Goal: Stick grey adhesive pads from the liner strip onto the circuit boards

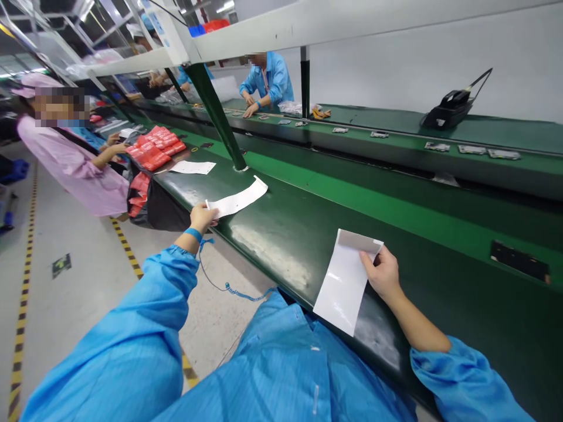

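Note:
My left hand (202,218) is stretched far out to the left and pinches the near end of a long white strip of paper (240,199) that lies on the dark green bench (299,234). A blue wrist strap with a coiled cord (229,287) hangs from that wrist. My right hand (383,274) grips the right edge of a glossy white sheet (345,281), whose top edge is folded over and whose lower corner reaches past the bench's front edge.
Another white sheet (193,167) and a stack of red packets (155,147) lie further left, by a person in pink (74,170). Across a green conveyor (396,146) with small parts, a person in blue (268,82) works. A black device (453,108) stands at right.

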Demonstrator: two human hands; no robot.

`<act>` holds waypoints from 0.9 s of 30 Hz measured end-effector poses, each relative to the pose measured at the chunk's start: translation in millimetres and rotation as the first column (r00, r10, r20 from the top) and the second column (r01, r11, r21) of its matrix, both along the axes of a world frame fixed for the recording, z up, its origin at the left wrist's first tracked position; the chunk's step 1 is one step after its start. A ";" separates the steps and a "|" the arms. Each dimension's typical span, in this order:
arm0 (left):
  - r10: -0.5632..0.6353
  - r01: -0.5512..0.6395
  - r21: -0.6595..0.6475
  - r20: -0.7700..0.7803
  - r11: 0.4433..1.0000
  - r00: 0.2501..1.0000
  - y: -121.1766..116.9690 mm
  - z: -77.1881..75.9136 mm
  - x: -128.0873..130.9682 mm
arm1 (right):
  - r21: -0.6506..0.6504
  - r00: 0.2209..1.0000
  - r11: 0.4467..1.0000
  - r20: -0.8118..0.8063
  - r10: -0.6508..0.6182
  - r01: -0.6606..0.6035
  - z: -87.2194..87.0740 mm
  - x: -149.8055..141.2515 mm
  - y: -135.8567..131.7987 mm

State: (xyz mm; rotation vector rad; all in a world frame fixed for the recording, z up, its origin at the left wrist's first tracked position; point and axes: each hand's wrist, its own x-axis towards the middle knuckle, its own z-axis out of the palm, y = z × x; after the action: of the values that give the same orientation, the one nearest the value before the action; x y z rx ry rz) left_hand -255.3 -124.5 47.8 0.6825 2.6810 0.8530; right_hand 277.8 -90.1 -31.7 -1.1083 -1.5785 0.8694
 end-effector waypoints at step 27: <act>-0.877 0.552 0.711 0.474 0.436 0.082 77.3 -39.4 342.6 | -0.337 0.948 0.941 -0.309 -0.077 -0.034 25.5 7.4 15.7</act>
State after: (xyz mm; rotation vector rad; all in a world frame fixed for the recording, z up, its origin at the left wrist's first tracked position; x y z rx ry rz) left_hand 87.4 -47.2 8.4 1.1885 0.9935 0.9630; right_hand 285.2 -74.4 -6.2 -1.1509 -1.1724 1.2719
